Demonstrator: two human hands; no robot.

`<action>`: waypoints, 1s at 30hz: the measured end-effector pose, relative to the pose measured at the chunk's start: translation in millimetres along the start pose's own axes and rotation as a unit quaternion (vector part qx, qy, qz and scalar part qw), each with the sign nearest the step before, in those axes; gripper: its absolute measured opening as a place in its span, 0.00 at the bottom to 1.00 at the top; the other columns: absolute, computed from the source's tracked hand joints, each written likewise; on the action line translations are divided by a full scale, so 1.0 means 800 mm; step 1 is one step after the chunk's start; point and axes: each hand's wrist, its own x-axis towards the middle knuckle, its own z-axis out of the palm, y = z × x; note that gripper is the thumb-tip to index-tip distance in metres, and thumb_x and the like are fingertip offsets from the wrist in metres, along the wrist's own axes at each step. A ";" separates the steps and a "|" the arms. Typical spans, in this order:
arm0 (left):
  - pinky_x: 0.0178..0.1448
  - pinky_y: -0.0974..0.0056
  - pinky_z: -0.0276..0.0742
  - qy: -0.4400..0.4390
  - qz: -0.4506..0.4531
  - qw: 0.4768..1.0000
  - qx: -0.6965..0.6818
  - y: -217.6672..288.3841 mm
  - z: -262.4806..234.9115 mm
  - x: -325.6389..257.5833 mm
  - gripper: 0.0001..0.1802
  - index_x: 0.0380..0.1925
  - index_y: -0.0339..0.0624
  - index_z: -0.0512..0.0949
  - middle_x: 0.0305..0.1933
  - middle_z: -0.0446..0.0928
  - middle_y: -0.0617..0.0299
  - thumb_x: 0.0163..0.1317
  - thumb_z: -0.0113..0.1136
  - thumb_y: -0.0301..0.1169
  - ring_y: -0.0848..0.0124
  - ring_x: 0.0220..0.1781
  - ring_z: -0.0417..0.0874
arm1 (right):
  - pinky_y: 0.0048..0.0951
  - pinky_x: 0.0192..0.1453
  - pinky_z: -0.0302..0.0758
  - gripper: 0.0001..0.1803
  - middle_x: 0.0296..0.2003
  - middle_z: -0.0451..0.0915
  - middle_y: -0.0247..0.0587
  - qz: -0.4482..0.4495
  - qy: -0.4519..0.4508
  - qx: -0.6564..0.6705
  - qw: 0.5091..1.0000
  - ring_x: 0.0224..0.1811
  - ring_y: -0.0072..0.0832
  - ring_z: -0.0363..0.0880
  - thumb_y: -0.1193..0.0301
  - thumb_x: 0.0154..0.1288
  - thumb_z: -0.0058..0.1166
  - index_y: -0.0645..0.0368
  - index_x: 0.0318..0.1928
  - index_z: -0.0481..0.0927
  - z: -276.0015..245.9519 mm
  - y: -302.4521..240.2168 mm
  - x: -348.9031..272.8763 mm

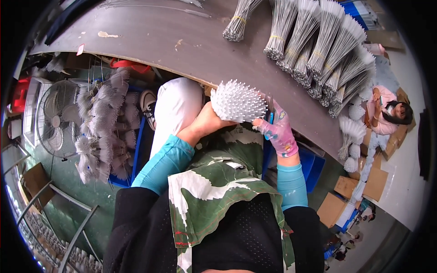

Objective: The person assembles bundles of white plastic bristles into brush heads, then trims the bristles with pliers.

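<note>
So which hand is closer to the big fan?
Left. The left hand, holding the white bundle, is right of the fan; the gloved right hand is farther right.

Head-worn fisheye view from above, facing steeply down, close over the apron [218, 211]

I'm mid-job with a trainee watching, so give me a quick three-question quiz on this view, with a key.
1. Multiple choice: what does the left hand hold?
A) a cardboard box
B) a white bundle with knobbed tips
C) a red basket

2. True or false: the pink patterned glove is on the left hand.

3. On which side of the person does the fan stand?

Key:
1. B
2. False; the glove is on the right hand.
3. Left.
</note>
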 end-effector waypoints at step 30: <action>0.55 0.66 0.72 0.015 -0.056 0.997 -0.055 0.013 0.015 -0.022 0.22 0.46 0.38 0.77 0.45 0.80 0.60 0.50 0.69 0.28 0.73 0.49 0.78 | 0.23 0.36 0.70 0.04 0.30 0.74 0.32 -0.228 0.175 -0.289 0.913 0.32 0.21 0.72 0.72 0.65 0.50 0.59 0.38 0.76 -0.018 -0.088 0.023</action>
